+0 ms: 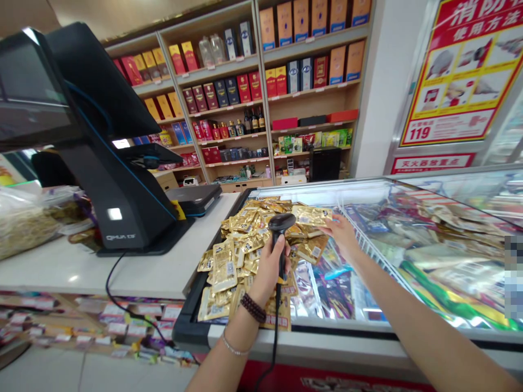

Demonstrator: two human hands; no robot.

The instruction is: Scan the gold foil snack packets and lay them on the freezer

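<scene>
Gold foil sachets (pixel 241 245) lay heaped on the glass lid of a chest freezer (pixel 408 218) — right beneath the person's left hand (pixel 267 272), which was closed round the grip of a black handheld barcode scanner (pixel 278 234), its cord (pixel 277 321) dropping past the wrist. The right hand (pixel 341 237) reached out just beside it, open and fingers extended, fingertips (pixel 327 219) on a sachet (pixel 312 216) at the pile's far edge. Left of both hands stood a black checkout terminal (pixel 122 179) — on a white counter (pixel 53 272).

Dark beaded bracelet (pixel 253 307) just behind the left hand (pixel 267 272), thin silver chain bracelet (pixel 235 346) slightly farther up the same forearm (pixel 216 362).
</scene>
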